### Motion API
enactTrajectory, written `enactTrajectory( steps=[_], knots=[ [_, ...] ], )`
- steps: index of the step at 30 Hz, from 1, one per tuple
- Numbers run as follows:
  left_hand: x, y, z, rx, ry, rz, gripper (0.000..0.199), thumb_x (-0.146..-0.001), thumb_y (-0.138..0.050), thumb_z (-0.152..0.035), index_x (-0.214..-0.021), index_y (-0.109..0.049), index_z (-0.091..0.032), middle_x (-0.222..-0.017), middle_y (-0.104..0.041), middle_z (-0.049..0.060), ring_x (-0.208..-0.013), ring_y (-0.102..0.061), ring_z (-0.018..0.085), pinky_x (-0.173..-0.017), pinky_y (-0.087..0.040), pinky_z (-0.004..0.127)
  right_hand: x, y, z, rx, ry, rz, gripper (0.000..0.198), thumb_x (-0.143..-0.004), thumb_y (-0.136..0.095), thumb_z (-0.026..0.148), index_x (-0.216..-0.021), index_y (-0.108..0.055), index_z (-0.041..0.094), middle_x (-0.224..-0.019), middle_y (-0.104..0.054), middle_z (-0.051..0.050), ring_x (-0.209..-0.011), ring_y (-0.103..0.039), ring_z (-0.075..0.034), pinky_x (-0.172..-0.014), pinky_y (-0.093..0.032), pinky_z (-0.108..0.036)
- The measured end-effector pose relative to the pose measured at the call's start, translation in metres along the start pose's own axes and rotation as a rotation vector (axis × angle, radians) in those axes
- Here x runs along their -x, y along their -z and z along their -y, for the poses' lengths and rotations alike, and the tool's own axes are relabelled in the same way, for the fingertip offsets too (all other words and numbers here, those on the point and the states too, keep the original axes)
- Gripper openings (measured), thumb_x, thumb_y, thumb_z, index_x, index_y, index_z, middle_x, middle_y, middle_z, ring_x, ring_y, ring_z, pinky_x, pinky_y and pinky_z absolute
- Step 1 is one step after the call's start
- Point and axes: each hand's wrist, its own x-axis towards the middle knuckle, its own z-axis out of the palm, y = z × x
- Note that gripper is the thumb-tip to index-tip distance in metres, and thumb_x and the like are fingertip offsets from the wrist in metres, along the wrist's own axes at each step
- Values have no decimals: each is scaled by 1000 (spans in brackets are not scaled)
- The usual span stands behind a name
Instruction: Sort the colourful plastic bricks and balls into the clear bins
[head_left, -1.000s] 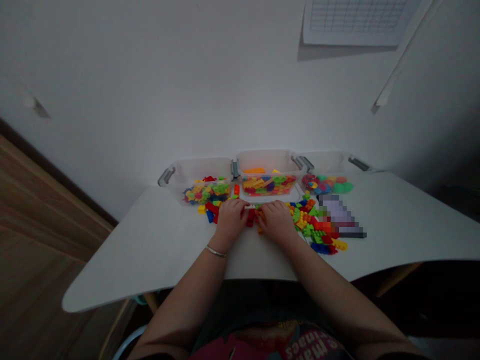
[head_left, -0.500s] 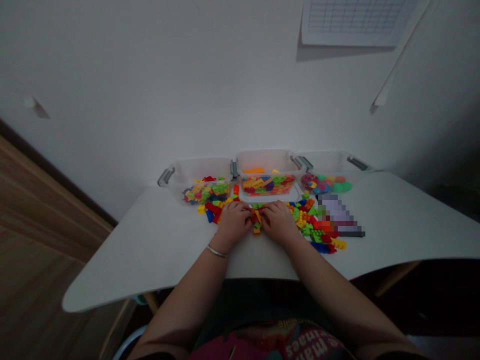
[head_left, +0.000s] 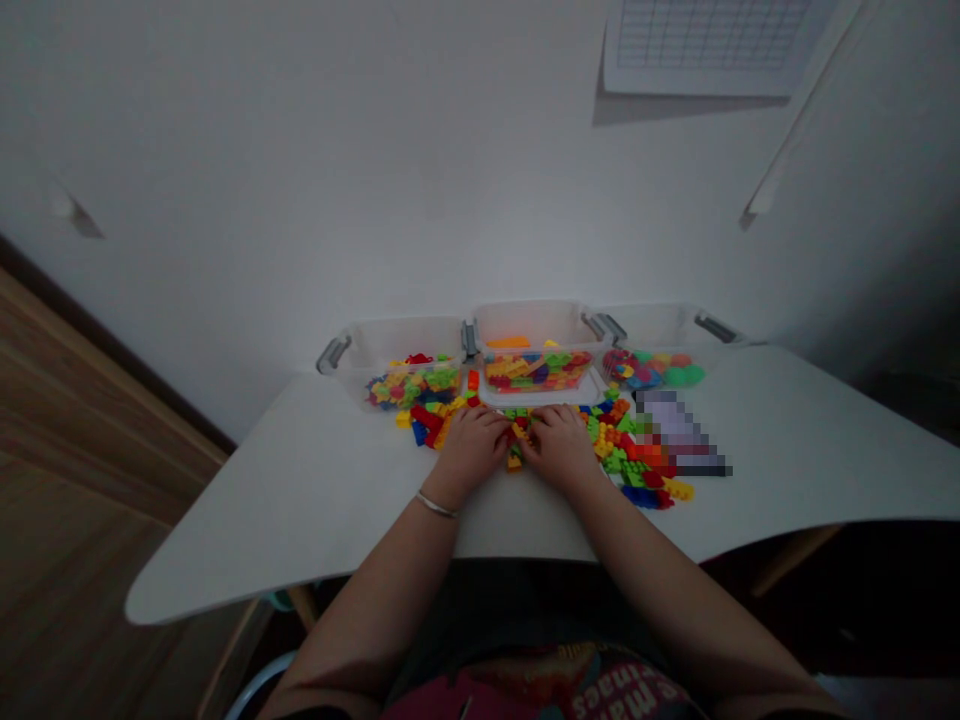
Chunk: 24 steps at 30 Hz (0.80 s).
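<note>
Over a heap of colourful toy building bricks, my two hands meet at the fingertips near the middle of the white table. My right hand is closed, its fingertips on a small yellow building brick. My left hand has curled fingers facing it, beside a bit of red; what they pinch is mostly hidden. Just below the fingertips lies an orange-yellow brick. Red and blue bricks stick out left of my left hand.
Along the wall stand three clear plastic bins: a left bin and a middle bin with bricks, and a right bin with rounder coloured toys. A white lid lies before the middle one. A blurred-out flat device rests at right.
My fingertips have shifted slightly around the small bricks between them. The yellow brick is turned differently, and my left fingers reach a little further right.
</note>
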Motion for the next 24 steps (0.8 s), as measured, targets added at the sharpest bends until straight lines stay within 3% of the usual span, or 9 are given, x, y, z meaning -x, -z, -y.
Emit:
enactTrajectory(
  steps=[5,12,17,24],
  knots=[
    [0,4,-1,-41,65,-37,18,-86,-56,-18,-96,-72,-19,-102,-72,7,-100,-60,23,-95,-43,43,0,0,0,-13,-28,1,19,-83,-62,34,-83,-74,19,-106,-69,-10,-104,-52,-27,-98,-39,-42],
    [0,3,-5,39,-85,32,28,-80,-70,-37,-101,-67,-20,-108,-66,8,-104,-56,25,-95,-44,41,0,-2,-1,10,-25,-25,21,-89,-54,27,-84,-73,19,-107,-69,-9,-102,-52,-26,-99,-37,-42],
    [-1,2,-5,82,-142,60,11,-82,-67,-28,-92,-70,-23,-104,-67,5,-99,-57,22,-93,-44,39,-1,-4,-2,6,-67,-29,20,-88,-54,26,-87,-73,18,-104,-69,-10,-101,-52,-26,-96,-38,-41],
    [-1,5,-2,10,-58,12,10,-83,-60,-21,-84,-70,-21,-99,-66,7,-96,-57,22,-89,-45,40,1,-1,-2,0,-49,-51,20,-88,-55,30,-87,-71,19,-102,-68,-10,-101,-52,-27,-99,-36,-44]
  ],
)
